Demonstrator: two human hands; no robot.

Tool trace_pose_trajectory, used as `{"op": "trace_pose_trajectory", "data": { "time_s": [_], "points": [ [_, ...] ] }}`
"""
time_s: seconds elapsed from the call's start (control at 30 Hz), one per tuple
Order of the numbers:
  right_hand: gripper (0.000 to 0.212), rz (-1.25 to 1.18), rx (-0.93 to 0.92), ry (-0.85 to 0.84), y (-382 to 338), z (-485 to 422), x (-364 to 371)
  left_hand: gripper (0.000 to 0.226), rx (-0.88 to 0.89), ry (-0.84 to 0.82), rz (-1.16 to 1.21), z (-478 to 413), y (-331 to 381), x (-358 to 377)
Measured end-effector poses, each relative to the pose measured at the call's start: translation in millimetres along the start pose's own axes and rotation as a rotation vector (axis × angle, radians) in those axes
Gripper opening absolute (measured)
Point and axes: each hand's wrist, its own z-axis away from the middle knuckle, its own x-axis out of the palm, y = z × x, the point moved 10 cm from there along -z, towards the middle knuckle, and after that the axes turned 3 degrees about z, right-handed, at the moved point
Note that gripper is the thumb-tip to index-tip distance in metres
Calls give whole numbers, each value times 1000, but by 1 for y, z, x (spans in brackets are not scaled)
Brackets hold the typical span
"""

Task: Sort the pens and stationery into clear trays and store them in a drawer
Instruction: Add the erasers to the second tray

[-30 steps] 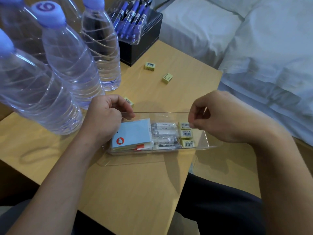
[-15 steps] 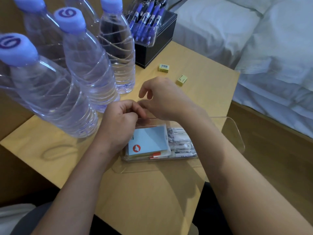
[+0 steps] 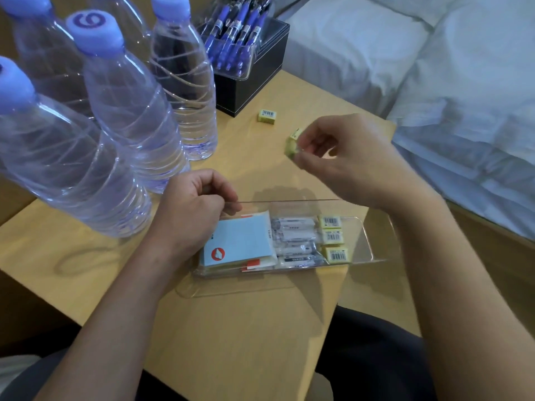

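Note:
A clear tray (image 3: 376,244) lies on the wooden table in front of me. It holds a blue sticky-note pad (image 3: 240,241), several white wrapped pieces (image 3: 295,241) and three yellow erasers (image 3: 333,237) in a column. My left hand (image 3: 197,209) grips the tray's far left rim with curled fingers. Beyond the tray, my right hand (image 3: 341,157) pinches a small yellow eraser (image 3: 291,147) just above the table. Another yellow eraser (image 3: 267,115) lies loose on the table farther back. Blue pens (image 3: 237,33) fill a second clear tray on top of a black box (image 3: 254,82).
Several large water bottles (image 3: 130,111) stand at the left, close to my left hand. A bed with white bedding (image 3: 434,68) runs along the right side. The table edge (image 3: 341,285) ends just right of the tray, above my lap.
My right hand has left the spot beside my left hand and moved right and back, now pinching a yellow eraser. My left hand stays on the tray rim.

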Motion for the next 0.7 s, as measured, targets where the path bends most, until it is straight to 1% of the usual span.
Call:
{"op": "trace_pose_trajectory", "data": {
  "time_s": [0.13,0.27,0.37,0.53,0.7],
  "points": [
    [14,110,3,-39,21,36,-26,42,-1,29,0,0,-1,-2],
    [12,223,48,-167,37,60,-29,40,-8,36,-9,1,0,0],
    [14,302,78,-224,45,72,-22,40,-22,38,-8,1,0,0],
    [20,529,135,-235,56,80,-9,41,-39,26,-13,0,-3,0],
    [17,603,143,-224,58,74,-2,42,-41,24,-15,0,-2,-1]
  ]
}}
